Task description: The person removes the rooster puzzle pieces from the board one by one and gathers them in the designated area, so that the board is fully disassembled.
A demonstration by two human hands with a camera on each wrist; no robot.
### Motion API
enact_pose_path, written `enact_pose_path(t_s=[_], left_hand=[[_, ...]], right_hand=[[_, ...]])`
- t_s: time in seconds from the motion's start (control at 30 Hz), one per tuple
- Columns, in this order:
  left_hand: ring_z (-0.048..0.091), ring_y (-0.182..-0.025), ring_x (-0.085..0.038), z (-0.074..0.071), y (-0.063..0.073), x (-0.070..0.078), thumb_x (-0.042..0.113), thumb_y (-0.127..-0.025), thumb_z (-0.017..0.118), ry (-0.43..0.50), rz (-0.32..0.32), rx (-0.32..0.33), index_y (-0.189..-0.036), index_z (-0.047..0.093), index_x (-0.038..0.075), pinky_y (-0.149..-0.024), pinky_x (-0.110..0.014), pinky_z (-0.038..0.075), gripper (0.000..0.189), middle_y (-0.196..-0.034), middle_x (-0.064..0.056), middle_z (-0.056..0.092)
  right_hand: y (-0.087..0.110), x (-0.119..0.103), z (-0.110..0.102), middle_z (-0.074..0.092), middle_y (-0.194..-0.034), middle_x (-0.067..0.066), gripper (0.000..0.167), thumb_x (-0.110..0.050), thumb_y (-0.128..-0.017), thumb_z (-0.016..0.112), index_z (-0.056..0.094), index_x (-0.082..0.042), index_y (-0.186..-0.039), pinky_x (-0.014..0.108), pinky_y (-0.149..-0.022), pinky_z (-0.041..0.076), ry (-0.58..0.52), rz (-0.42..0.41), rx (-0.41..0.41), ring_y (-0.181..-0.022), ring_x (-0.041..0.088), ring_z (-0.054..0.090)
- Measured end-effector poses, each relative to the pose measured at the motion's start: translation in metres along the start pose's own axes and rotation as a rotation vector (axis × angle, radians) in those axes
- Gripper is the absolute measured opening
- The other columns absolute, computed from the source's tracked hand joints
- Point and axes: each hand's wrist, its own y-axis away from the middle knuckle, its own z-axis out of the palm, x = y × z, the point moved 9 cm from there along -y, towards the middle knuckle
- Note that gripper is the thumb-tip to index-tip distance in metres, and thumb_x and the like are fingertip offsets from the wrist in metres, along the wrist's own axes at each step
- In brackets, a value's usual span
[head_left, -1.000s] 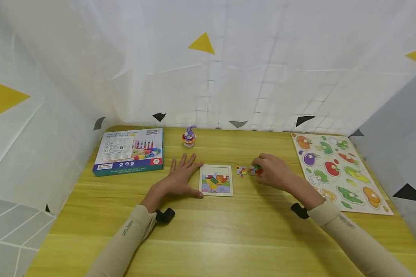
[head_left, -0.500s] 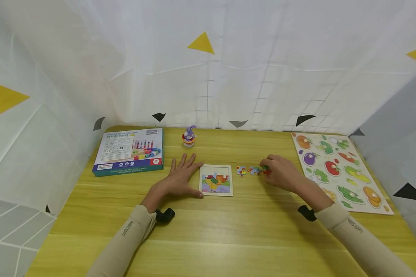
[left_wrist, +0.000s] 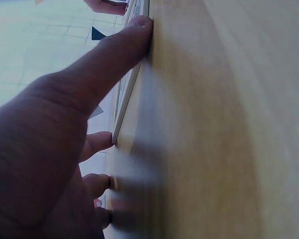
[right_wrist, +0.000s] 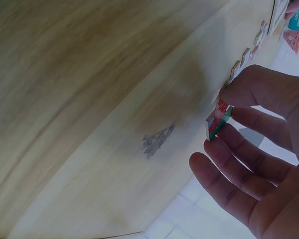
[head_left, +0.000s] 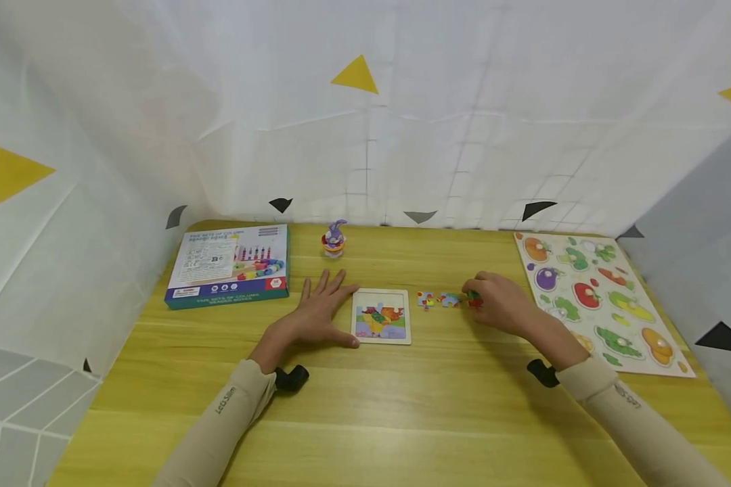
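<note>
On the wooden table (head_left: pixel 365 406), the left hand (head_left: pixel 312 320) spreads its fingers, thumb and forefinger touching the left side of the frame (head_left: pixel 381 297). The right hand (head_left: pixel 502 304) pinches a red-and-green piece (right_wrist: pixel 219 118), right of the loose pieces (head_left: pixel 449 299).

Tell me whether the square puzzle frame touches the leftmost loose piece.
Apart. The head view shows a narrow strip of tabletop between the puzzle frame and the leftmost loose piece.

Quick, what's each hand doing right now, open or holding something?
Left hand: open, fingers spread, touching the puzzle tray.
Right hand: closed, pinching a red-and-green puzzle piece.
</note>
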Motion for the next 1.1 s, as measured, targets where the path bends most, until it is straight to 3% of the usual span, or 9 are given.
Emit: enact_pose_path(t_s=[0.73, 1.1], left_hand=[[-0.015, -0.15, -0.035, 0.0027, -0.0023, -0.0043, 0.073, -0.071, 0.075, -0.013, -0.01, -0.005, -0.161, 0.023, 0.028, -0.114, -0.06, -0.014, 0.113, -0.168, -0.007, -0.005], [-0.016, -0.15, -0.035, 0.0023, -0.0031, -0.004, 0.073, -0.071, 0.075, 0.001, 0.003, -0.002, -0.161, 0.024, 0.026, -0.114, -0.06, -0.015, 0.114, -0.168, -0.007, -0.004]], right_hand=[[-0.0049, 0.0018, 0.003, 0.064, -0.094, 0.012, 0.035, -0.008, -0.073, 0.086, 0.073, -0.001, -0.105, 0.04, -0.062, 0.052, 0.0, 0.003, -0.015, -0.075, 0.023, 0.06], [-0.0036, -0.0003, -0.0011, 0.066, -0.1, 0.016, 0.037, -0.006, -0.072, 0.085, 0.073, 0.001, -0.106, 0.045, -0.067, 0.056, 0.005, -0.006, 0.008, -0.084, 0.032, 0.065]])
